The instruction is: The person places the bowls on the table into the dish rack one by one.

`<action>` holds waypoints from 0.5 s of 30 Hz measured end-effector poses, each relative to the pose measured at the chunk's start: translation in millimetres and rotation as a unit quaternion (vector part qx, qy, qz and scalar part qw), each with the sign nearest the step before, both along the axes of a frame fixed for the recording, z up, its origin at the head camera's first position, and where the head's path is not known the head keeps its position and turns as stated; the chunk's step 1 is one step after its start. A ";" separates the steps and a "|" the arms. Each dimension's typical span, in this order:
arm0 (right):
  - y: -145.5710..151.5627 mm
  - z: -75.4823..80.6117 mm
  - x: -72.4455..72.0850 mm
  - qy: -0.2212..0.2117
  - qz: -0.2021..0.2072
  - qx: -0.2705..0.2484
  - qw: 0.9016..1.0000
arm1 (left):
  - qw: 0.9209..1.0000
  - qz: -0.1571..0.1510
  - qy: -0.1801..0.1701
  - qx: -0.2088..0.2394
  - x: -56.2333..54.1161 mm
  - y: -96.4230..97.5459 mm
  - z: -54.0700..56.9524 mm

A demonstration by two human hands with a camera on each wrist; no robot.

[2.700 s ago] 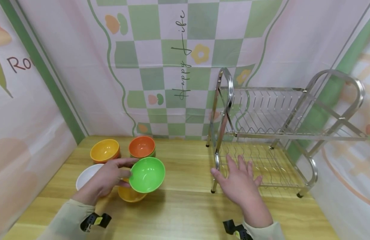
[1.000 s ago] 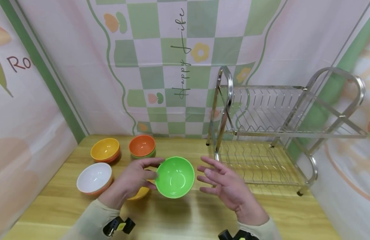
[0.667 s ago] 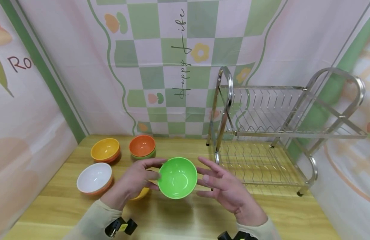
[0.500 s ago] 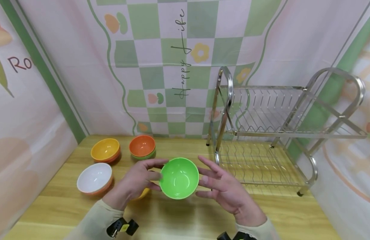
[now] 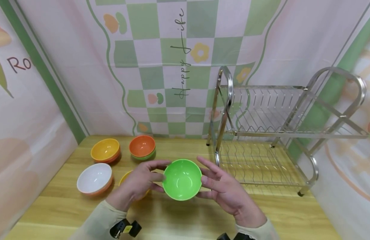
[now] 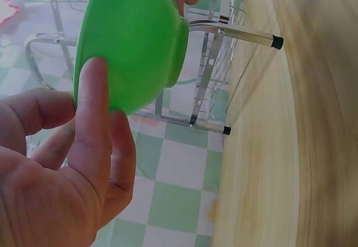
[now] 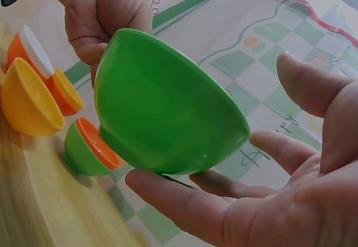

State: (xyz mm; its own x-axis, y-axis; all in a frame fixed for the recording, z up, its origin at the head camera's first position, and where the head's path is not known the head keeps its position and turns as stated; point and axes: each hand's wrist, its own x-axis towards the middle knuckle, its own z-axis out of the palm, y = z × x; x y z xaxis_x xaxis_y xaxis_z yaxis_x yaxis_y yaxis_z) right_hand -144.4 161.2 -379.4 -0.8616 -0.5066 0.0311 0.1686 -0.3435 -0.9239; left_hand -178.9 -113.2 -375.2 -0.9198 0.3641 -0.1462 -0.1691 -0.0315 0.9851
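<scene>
A bright green bowl (image 5: 182, 180) is held above the table, its inside facing up toward the head view. My left hand (image 5: 138, 183) pinches its left rim, thumb at the edge and fingers on the outer wall, as the left wrist view shows with the green bowl (image 6: 131, 40). On the other side my right hand (image 5: 225, 190) is spread, its fingers reaching under and beside the bowl. In the right wrist view the thumb (image 7: 307, 84) stands apart from the bowl. A yellow bowl (image 5: 125, 176) is mostly hidden behind my left hand.
A two-tier metal dish rack (image 5: 274, 135) stands at the right. On the left are a yellow bowl (image 5: 105, 149) stacked in an orange one, a white bowl (image 5: 95, 178) with an orange outside, and an orange bowl (image 5: 142, 146) in a green one. A patterned cloth hangs behind.
The left hand has carried the green bowl rightward from above the yellow bowl to the middle. The right hand has moved from before the rack to the bowl's right side.
</scene>
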 end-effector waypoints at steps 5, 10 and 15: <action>-1.1 0.9 0.7 0.002 -0.003 0.005 1.000 | 1.000 -0.002 -0.003 0.000 -0.6 1.2 -0.1; -1.9 1.4 1.1 0.004 -0.005 0.008 1.000 | 1.000 -0.007 -0.007 -0.001 -0.4 2.0 0.9; -2.6 0.6 1.0 0.011 -0.006 0.007 1.000 | 1.000 -0.010 -0.013 0.005 0.3 3.7 2.3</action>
State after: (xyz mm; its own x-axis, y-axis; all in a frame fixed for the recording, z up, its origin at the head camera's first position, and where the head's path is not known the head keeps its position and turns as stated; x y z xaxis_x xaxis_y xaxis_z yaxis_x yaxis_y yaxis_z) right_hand -143.5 158.6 -378.7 -0.8670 -0.4963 0.0440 0.1431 -0.3326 -0.9322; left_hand -178.6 -109.5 -372.9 -0.9088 0.3830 -0.1657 -0.1944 -0.0373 0.9802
